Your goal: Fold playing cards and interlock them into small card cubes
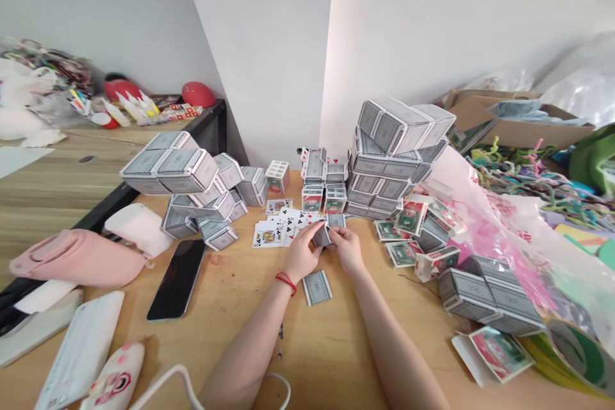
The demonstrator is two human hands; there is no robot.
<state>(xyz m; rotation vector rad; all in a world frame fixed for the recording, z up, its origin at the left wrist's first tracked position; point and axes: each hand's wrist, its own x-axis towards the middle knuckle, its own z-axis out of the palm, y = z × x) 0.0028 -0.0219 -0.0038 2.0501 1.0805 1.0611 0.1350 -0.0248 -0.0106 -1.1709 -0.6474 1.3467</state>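
Note:
Over the middle of the table my left hand [302,253] holds a small grey-backed playing card [321,237], which looks bent; whether it is one card or more I cannot tell. My right hand [347,248] pinches the same card from the other side. Just below them a playing card [317,287] lies back up. Face-up playing cards [269,234] spread out beyond my left hand, partly hidden by it. Behind my hands stand card boxes [312,199] and blocks made of cards. A tall stack of card blocks [379,173] rises behind to the right.
Another stack of card blocks [187,170] stands on the left, near a black phone [177,280] and a pink pouch [77,257]. On the right lie card boxes [403,253], more card blocks [487,295] and a tape roll [571,355]. A white cable [180,371] crosses the front edge.

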